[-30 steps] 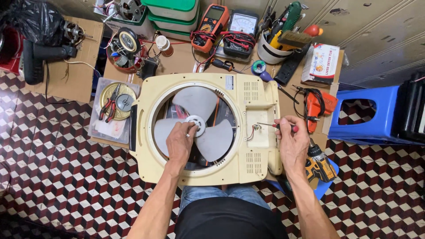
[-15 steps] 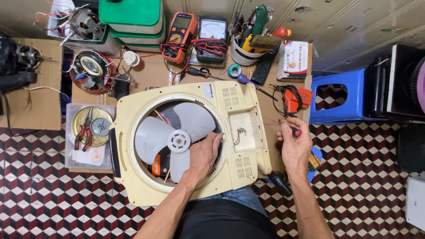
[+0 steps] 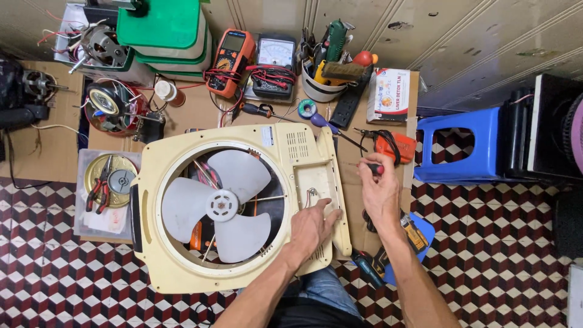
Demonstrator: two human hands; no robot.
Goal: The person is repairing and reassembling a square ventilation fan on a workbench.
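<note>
A cream square fan housing [image 3: 182, 267] lies flat over my lap and the low cardboard-covered table. A white three-blade fan [image 3: 221, 205] sits in its round opening. My left hand [image 3: 311, 228] rests flat on the housing's right side panel, fingers spread, beside a small opening with wires [image 3: 311, 195]. My right hand [image 3: 378, 193] hovers just right of the housing, closed around a small screwdriver [image 3: 375, 168] with a dark handle. Only the top of the handle shows above my fingers.
Two multimeters [image 3: 252, 61], a cup of tools [image 3: 325, 76], green lidded tubs [image 3: 167, 30] and motor parts [image 3: 109, 106] line the back. A tin with pliers [image 3: 109, 182] lies at the left. An orange tool [image 3: 395, 146], a blue stool [image 3: 464, 146] and a cordless drill [image 3: 413, 234] are to the right.
My left hand left the fan hub and moved right onto the side panel. My right hand drew the screwdriver back off the housing. The view has shifted left.
</note>
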